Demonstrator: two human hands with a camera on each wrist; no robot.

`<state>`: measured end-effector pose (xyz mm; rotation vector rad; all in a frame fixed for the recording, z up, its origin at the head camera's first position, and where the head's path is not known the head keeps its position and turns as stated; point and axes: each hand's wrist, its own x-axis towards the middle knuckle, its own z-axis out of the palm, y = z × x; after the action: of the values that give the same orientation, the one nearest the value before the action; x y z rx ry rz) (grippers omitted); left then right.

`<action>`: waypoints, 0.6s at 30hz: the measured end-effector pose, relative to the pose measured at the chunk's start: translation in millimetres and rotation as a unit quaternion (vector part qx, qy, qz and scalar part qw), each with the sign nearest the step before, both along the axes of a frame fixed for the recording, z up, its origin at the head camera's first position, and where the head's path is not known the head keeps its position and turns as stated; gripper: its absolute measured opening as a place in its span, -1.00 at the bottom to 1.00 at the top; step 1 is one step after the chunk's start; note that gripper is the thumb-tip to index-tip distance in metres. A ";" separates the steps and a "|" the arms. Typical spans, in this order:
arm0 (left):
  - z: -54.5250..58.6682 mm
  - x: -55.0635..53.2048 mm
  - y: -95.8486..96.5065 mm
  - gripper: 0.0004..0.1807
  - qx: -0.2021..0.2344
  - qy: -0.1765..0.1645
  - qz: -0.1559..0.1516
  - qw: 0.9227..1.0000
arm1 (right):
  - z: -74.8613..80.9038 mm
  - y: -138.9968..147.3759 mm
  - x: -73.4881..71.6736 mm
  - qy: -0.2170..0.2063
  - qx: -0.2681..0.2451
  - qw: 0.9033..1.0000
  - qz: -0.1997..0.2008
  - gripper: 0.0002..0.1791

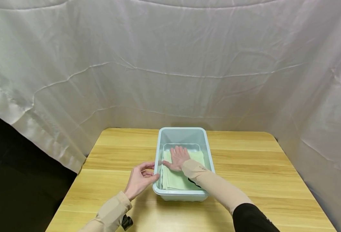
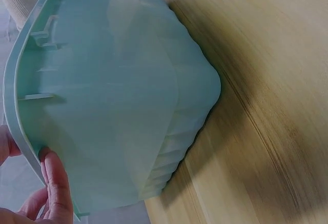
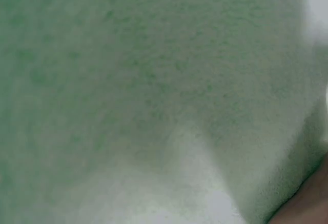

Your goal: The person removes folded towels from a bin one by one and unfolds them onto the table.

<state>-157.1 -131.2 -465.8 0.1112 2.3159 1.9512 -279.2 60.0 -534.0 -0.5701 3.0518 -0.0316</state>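
Beyond the left hand [image 1: 140, 179] and right hand [image 1: 178, 158], we see pale fabric drapes [image 1: 187, 42]. Below both hands we find a wood-grain table [image 1: 260, 167], bearing 1 pale blue-green plastic bin [image 1: 183, 129], which sits beside the left hand and around the right hand. Inside it, directly beneath the right palm, we see a folded pale green cloth [image 1: 173, 180]. Behind the hands run 2 beige sleeves [image 1: 216, 183]. We note the right hand spread flat against the cloth, thumb out, while the left thumb and fingers pinch the bin's rim. Just behind the left hand, we spot a small black wrist fitting [image 1: 127, 222].
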 end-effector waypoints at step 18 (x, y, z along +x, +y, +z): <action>1.5 2.8 3.3 -0.48 -0.002 -0.003 0.026 1.000 | 45.9 9.5 -4.0 0.113 -0.022 0.992 0.051 -0.22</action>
<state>-154.2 -127.9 -464.3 0.0456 2.3416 1.9678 -283.2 69.5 -488.1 -0.7845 3.2407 -0.0344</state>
